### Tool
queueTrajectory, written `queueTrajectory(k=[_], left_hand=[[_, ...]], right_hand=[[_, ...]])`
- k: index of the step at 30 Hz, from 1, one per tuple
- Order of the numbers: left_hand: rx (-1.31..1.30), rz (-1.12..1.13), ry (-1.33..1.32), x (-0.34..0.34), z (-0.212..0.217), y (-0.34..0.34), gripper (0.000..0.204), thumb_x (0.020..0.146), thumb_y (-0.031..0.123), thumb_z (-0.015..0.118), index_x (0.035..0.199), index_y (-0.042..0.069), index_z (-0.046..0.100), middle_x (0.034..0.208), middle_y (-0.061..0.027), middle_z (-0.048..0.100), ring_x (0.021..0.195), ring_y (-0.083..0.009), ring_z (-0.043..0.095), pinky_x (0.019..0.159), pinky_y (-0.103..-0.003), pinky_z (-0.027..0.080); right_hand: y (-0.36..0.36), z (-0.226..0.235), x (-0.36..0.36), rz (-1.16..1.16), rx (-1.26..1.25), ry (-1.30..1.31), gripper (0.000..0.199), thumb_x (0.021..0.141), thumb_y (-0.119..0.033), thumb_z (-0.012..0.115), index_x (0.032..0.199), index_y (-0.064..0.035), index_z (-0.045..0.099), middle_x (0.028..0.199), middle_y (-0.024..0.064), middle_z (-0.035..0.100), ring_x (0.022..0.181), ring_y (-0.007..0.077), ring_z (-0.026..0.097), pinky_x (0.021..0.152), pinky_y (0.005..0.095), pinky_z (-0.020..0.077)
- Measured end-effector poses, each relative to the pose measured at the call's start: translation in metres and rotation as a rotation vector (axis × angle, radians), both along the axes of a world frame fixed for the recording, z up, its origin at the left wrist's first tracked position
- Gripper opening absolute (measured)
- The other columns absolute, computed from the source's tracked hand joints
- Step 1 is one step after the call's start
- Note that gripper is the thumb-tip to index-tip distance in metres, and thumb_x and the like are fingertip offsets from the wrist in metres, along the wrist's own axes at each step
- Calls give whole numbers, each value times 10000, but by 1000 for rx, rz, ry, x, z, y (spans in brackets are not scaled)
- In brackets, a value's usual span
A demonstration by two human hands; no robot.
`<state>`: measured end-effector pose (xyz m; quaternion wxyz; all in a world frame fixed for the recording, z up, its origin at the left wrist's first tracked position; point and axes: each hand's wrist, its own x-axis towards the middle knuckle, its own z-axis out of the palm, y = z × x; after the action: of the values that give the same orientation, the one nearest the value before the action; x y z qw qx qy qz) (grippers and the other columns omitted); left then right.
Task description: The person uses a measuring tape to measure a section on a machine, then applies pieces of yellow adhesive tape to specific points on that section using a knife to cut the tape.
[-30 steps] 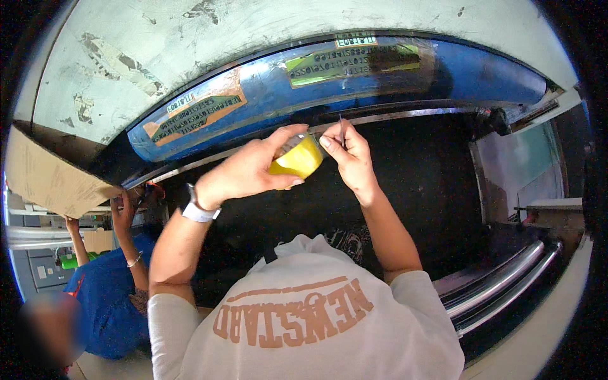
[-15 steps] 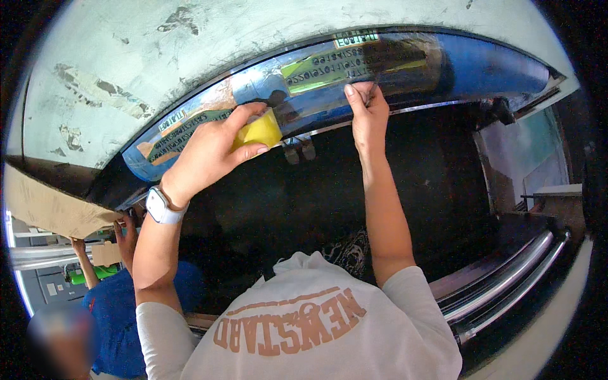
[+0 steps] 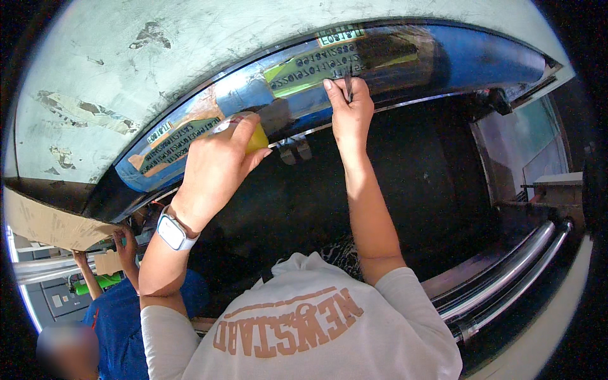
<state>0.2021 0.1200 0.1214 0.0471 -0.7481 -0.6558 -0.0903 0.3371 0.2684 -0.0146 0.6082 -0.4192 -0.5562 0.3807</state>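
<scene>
My left hand (image 3: 215, 168), with a white watch (image 3: 172, 231) on its wrist, is closed around a yellow object (image 3: 256, 136) and presses it against a curved glossy blue panel (image 3: 468, 57). My right hand (image 3: 348, 117) pinches a thin dark tool (image 3: 348, 82) with its tip on a yellow-green printed label (image 3: 304, 66) stuck to that panel. A second, orange-edged label (image 3: 177, 139) lies on the panel just left of my left hand. The hands are about a hand's width apart.
Above the blue panel is a worn white surface (image 3: 158, 57) with peeling patches. Below it opens a dark cavity (image 3: 430, 177). Chrome rails (image 3: 506, 278) run at the lower right. At the lower left, another person in blue (image 3: 120, 310) holds cardboard (image 3: 44, 221) near a green bottle (image 3: 95, 282).
Both hands have risen from in front of my chest, where they met at the yellow object, up to the blue panel. They have moved apart, the right onto the label.
</scene>
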Motion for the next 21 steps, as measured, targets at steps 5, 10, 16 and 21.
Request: queueTrajectory(k=[5, 10, 16, 21], left_hand=[[-18, 45, 34, 2, 0, 0, 486, 784, 272, 715, 1194, 104, 516, 815, -155, 655, 724, -344, 649, 603, -401, 523], [-6, 48, 47, 3, 0, 1, 484, 786, 268, 711, 1194, 103, 510, 781, -159, 648, 701, -340, 646, 587, -409, 515], [4, 67, 133, 6, 2, 3, 439, 740, 223, 732, 1090, 52, 529, 793, -129, 639, 682, -289, 648, 573, -367, 511], [27, 44, 117, 3, 1, 4, 472, 789, 281, 703, 1181, 103, 510, 695, -141, 623, 645, -329, 632, 550, -406, 497]], right_hand=[[2, 0, 1, 38, -86, -15, 244, 815, -183, 699, 828, 14, 557, 814, 146, 570, 746, 309, 555, 687, 387, 431], [2, 0, -1, 26, -90, -7, 252, 812, -191, 702, 809, 16, 559, 812, 156, 580, 745, 312, 561, 688, 396, 433], [4, -1, -3, 0, -104, -30, 252, 798, -191, 712, 806, 20, 573, 809, 157, 587, 742, 312, 569, 687, 393, 436], [3, 2, -4, 23, -183, 57, 246, 789, -192, 718, 821, 22, 602, 806, 150, 619, 728, 288, 597, 679, 379, 448]])
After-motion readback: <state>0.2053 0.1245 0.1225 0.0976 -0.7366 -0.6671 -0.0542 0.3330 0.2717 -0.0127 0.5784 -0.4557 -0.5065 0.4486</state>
